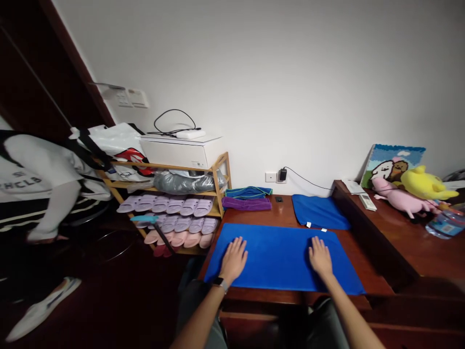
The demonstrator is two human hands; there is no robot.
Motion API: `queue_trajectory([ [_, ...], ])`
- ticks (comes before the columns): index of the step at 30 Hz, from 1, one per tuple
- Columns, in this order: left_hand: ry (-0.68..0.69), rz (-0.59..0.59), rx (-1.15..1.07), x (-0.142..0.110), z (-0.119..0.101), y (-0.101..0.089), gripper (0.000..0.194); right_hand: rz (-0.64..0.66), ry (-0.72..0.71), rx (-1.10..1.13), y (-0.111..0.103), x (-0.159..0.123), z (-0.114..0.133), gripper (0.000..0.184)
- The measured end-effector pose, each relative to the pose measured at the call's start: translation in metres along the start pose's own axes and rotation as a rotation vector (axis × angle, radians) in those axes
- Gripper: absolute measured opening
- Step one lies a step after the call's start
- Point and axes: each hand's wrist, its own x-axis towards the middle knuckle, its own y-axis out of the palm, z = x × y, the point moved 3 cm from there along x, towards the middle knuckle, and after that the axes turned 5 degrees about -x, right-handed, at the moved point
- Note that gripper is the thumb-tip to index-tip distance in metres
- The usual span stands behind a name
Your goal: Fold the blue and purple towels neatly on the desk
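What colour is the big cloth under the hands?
The big cloth is plain bright blue, as the head view shows.

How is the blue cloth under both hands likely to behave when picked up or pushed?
The blue cloth would probably droop when lifted: it looks like thin fabric. Pushed across the table by the left hand or right hand, it may wrinkle rather than roll, lying flat.

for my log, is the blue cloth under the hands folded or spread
Spread flat: the blue cloth lies smooth across the table, left hand and right hand palm-down on it. Any doubled layer, I cannot tell.
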Motion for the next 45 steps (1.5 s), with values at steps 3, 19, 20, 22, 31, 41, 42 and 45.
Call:
queue_trajectory([
  [3,0.16,0.051,-0.069,-0.006,-0.054,0.029,0.054,-0.008,-0.236,0.081,0.015,-0.042,0.073,0.066],
  [19,-0.207,0.019,0.147,-0.065,0.104,-0.007,0.068,-0.142,0.19,0.059,0.077,-0.043,-0.134,0.093],
  [20,-0.204,0.016,0.151,-0.065,0.103,-0.005,0.068,-0.157,0.191,0.066,0.079,-0.043,-0.136,0.094],
  [22,-0.202,0.025,0.152,-0.064,0.099,-0.004,0.067,-0.18,0.201,0.081,0.082,-0.044,-0.133,0.095],
  [31,-0.174,-0.022,0.143,-0.049,0.084,-0.013,0.06,-0.165,0.233,0.109,0.068,-0.024,-0.13,0.094],
  [41,-0.045,0.062,-0.007,0.018,0.011,0.03,0.056,-0.037,0.069,0.012,0.054,0.021,-0.106,0.079],
  [42,-0.052,0.065,-0.008,0.02,0.013,0.033,0.057,-0.025,0.078,-0.005,0.055,0.02,-0.105,0.078],
  [45,-0.06,0.074,0.0,0.024,0.02,0.036,0.058,-0.005,0.087,-0.025,0.053,0.015,-0.102,0.074],
])
